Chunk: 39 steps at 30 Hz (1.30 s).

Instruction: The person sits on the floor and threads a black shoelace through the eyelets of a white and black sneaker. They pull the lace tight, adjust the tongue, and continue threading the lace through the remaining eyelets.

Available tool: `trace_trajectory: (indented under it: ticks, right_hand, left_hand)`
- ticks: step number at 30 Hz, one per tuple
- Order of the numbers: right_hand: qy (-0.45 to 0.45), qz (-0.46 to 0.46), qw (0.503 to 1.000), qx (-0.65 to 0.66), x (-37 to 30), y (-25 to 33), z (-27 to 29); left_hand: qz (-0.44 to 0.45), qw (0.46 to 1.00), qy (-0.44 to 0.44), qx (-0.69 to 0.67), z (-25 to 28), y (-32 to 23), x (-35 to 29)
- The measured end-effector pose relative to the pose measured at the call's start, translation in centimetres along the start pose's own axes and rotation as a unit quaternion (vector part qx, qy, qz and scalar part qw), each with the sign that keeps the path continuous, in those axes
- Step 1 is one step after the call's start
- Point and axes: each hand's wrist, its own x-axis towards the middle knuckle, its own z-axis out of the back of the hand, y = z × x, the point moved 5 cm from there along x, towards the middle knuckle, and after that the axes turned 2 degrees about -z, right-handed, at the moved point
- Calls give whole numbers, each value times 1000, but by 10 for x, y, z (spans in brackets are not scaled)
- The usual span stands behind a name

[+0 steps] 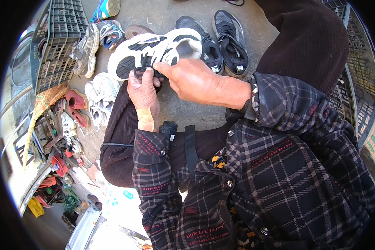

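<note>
A white and grey sneaker (pixel 129 50) lies tilted in front of me, its toe to the left and its opening to the right. At its near side, my left hand (pixel 143 92) pinches a dark shoelace (pixel 140 71) between thumb and fingers; a tan patch covers that wrist. My right hand (pixel 191 79) reaches in from the right, closed, with its thumb against the laced part of the sneaker. Its other fingers are mostly hidden, and it seems to grip the lace beside my left fingertips. Just beyond stands a pair of dark grey sneakers (pixel 230 41).
More shoes lie leftward: a grey sneaker (pixel 86 51), a blue one (pixel 108 9), white sneakers (pixel 101 96) and red slippers (pixel 76 102). Plastic crates stand left (pixel 54 52) and right (pixel 358 46). A straw broom (pixel 50 99) leans near the left crate, above scattered clutter.
</note>
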Motion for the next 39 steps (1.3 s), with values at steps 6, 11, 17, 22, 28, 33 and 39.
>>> trace_trajectory:
  ticks: [6,11,17,22,28,33,39]
  right_hand:
    - [2,13,1000,5,1,-2,2]
    - [1,1,1000,19,-1,-6,-1]
    - [21,15,999,31,-4,-6,-4]
    - [8,23,999,25,-6,-6,-4]
    - [-15,34,999,18,-7,-7,-3]
    - [-23,26,998,46,-7,-8,-5]
    - [-45,39,993,101,-8,-9,-4]
  left_hand:
    - [21,999,26,-28,5,4,2]
    - [19,999,34,27,6,3,6]
    - [50,987,34,146,6,-3,10]
    - [83,960,57,262,9,-10,12]
    - [99,986,58,118,14,-2,10]
    - [82,993,79,21,18,9,12]
    - [90,992,84,-27,20,10,12]
